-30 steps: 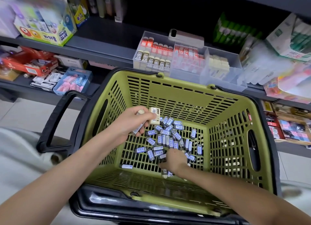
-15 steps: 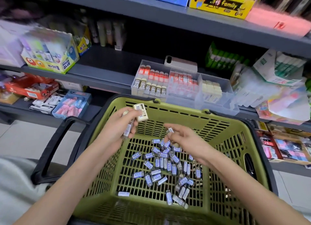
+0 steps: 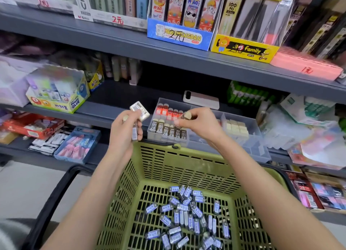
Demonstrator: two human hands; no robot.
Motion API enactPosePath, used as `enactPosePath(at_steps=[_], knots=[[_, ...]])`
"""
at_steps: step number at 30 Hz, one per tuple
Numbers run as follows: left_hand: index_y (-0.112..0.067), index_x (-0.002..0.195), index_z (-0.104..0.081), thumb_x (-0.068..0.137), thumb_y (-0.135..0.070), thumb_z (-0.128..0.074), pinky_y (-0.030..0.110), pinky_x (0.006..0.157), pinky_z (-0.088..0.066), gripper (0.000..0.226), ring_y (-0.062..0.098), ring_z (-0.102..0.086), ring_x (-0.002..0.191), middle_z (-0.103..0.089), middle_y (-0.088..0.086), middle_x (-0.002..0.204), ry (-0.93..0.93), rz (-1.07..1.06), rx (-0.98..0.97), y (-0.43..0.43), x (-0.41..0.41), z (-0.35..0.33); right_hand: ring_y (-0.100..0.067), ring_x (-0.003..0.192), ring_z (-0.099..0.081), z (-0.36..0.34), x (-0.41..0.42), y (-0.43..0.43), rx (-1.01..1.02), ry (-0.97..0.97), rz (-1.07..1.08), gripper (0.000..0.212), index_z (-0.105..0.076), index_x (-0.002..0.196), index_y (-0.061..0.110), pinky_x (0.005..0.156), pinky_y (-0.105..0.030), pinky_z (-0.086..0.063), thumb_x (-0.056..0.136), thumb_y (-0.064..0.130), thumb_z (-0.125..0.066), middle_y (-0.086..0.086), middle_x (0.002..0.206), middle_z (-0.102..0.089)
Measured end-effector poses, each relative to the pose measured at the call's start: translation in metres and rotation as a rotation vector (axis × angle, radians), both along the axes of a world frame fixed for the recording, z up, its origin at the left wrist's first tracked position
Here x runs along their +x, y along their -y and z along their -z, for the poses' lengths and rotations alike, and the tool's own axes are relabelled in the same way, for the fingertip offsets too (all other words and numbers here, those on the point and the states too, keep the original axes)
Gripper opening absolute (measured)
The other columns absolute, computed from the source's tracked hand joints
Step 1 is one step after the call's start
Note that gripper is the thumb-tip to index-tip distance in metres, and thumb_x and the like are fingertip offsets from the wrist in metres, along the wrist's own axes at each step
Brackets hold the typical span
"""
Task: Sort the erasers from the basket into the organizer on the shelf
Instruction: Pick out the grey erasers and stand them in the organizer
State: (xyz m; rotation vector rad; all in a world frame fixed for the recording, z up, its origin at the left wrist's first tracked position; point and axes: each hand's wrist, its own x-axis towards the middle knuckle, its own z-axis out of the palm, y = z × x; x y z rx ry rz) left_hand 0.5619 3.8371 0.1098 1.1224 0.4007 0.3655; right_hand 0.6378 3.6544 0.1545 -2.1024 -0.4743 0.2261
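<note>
- Pinched between the thumb and fingertips of the right hand [image 3: 201, 124], a small eraser [image 3: 187, 115] hangs over the back-left part of the organizer [image 3: 250, 145]. It sits above the 2B row [image 3: 168, 131] and beside the red-sleeved row [image 3: 169, 111]; I cannot tell whether it touches either.
- Curled fingers of the left hand [image 3: 122, 135] hold a pale eraser [image 3: 140, 110] at the top and a blue-sleeved eraser [image 3: 134, 134] lower down. Both are just left of the organizer, above the far rim of the basket [image 3: 159, 146].
- Most of the stock, the loose erasers [image 3: 187, 216], lies on the basket floor, well below both hands.
- Risk: fingers hide the small eraser's sleeve, so it may land in a compartment of another kind. The 2B and red rows stand side by side, with cream blocks [image 3: 236, 128] further right.
- Risk: those rows look tightly packed, so pushing one more in could tip its neighbours or leave it perched on top.
- Risk: the left hand carries two erasers at once. A slip would likely drop one back into the basket or onto the shelf [image 3: 104, 111].
- A phone [image 3: 201, 100] lies just behind the organizer, and a long reach could nudge it.
- Half a second earlier both hands were lower, over the basket, the right one just clear of the pile. Now both are up at the organizer, and the view has tilted up to show the upper shelf.
</note>
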Motion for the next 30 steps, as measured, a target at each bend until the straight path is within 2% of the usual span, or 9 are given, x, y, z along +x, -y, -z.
enactPosePath(at_steps=[3, 5, 9, 12, 16, 22, 26, 28, 30], knots=[[-0.018, 0.07, -0.054, 0.089, -0.02, -0.061, 0.021, 0.039, -0.035, 0.021, 0.009, -0.043, 0.044, -0.051, -0.004, 0.058, -0.007, 0.024, 0.003, -0.002, 0.001, 0.008, -0.008, 0.055, -0.054, 0.007, 0.013, -0.013, -0.099, -0.007, -0.009, 0.026, -0.067, 0.068, 0.008, 0.063, -0.033, -0.05, 0.076, 0.031, -0.076, -0.004, 0.063, -0.064], [-0.019, 0.07, -0.057, 0.09, -0.021, -0.061, 0.02, 0.039, -0.035, 0.02, 0.009, -0.043, 0.045, -0.052, -0.004, 0.058, -0.004, 0.043, -0.005, -0.001, 0.001, 0.009, -0.01, 0.048, -0.056, 0.011, 0.017, -0.021, -0.146, -0.009, -0.022, 0.027, -0.063, 0.08, 0.006, 0.062, -0.039, -0.052, 0.079, 0.031, -0.074, -0.006, 0.064, -0.064], [-0.031, 0.058, -0.063, 0.091, -0.02, -0.06, 0.021, 0.04, -0.035, 0.034, 0.009, -0.044, 0.045, -0.052, -0.005, 0.058, -0.011, 0.066, -0.007, 0.002, 0.0, 0.01, -0.013, 0.044, -0.055, 0.018, 0.019, -0.032, -0.184, -0.06, -0.028, 0.04, -0.045, 0.093, 0.014, 0.043, -0.024, -0.042, 0.074, 0.025, -0.079, -0.002, 0.065, -0.063], [-0.027, 0.063, -0.062, 0.09, -0.019, -0.061, 0.02, 0.04, -0.035, 0.028, 0.009, -0.043, 0.044, -0.051, -0.004, 0.057, -0.005, 0.055, -0.021, 0.004, -0.001, 0.01, -0.009, 0.04, -0.054, 0.025, 0.02, -0.035, -0.139, -0.086, 0.007, 0.034, -0.052, 0.092, 0.009, 0.039, -0.017, -0.038, 0.075, 0.022, -0.078, -0.004, 0.061, -0.065], [-0.022, 0.068, -0.06, 0.09, -0.019, -0.061, 0.02, 0.039, -0.035, 0.022, 0.009, -0.043, 0.043, -0.051, -0.004, 0.057, -0.007, 0.045, -0.015, 0.004, -0.001, 0.011, -0.007, 0.042, -0.058, 0.032, 0.019, -0.036, -0.056, -0.099, 0.068, 0.014, -0.067, 0.094, 0.004, 0.05, -0.02, -0.052, 0.086, 0.016, -0.067, -0.001, 0.059, -0.063], [-0.017, 0.078, -0.063, 0.089, -0.021, -0.062, 0.02, 0.04, -0.036, 0.012, 0.008, -0.044, 0.045, -0.052, -0.003, 0.058, 0.018, 0.081, 0.002, 0.003, -0.002, 0.012, -0.011, 0.051, -0.062, 0.032, 0.014, -0.042, -0.133, -0.086, 0.084, 0.014, -0.064, 0.101, 0.002, 0.062, -0.029, -0.057, 0.088, 0.004, -0.061, -0.002, 0.064, -0.062], [-0.02, 0.075, -0.066, 0.078, -0.033, -0.069, 0.019, 0.041, -0.035, 0.013, 0.009, -0.044, 0.046, -0.053, -0.001, 0.061, 0.078, 0.162, -0.028, 0.002, -0.005, 0.011, -0.015, 0.07, -0.06, 0.019, 0.0, -0.043, -0.178, 0.238, 0.114, 0.016, -0.069, 0.089, 0.009, 0.071, -0.035, -0.051, 0.092, 0.02, -0.056, 0.001, 0.073, -0.063], [-0.017, 0.08, -0.067, 0.078, -0.035, -0.07, 0.019, 0.04, -0.035, 0.018, 0.01, -0.044, 0.046, -0.052, -0.001, 0.062, 0.093, 0.202, -0.037, 0.001, -0.005, 0.012, -0.01, 0.062, -0.057, 0.009, -0.011, -0.044, 0.004, 0.119, -0.013, 0.022, -0.068, 0.084, 0.012, 0.06, -0.037, -0.051, 0.093, 0.027, -0.055, -0.004, 0.07, -0.062], [-0.016, 0.086, -0.068, 0.08, -0.035, -0.071, 0.019, 0.04, -0.035, 0.02, 0.01, -0.043, 0.046, -0.051, 0.0, 0.062, 0.095, 0.247, -0.032, 0.0, -0.006, 0.013, -0.005, 0.059, -0.059, 0.005, -0.022, -0.047, 0.118, -0.079, -0.141, 0.014, -0.067, 0.09, 0.015, 0.051, -0.028, -0.053, 0.09, 0.027, -0.061, -0.001, 0.074, -0.062]])
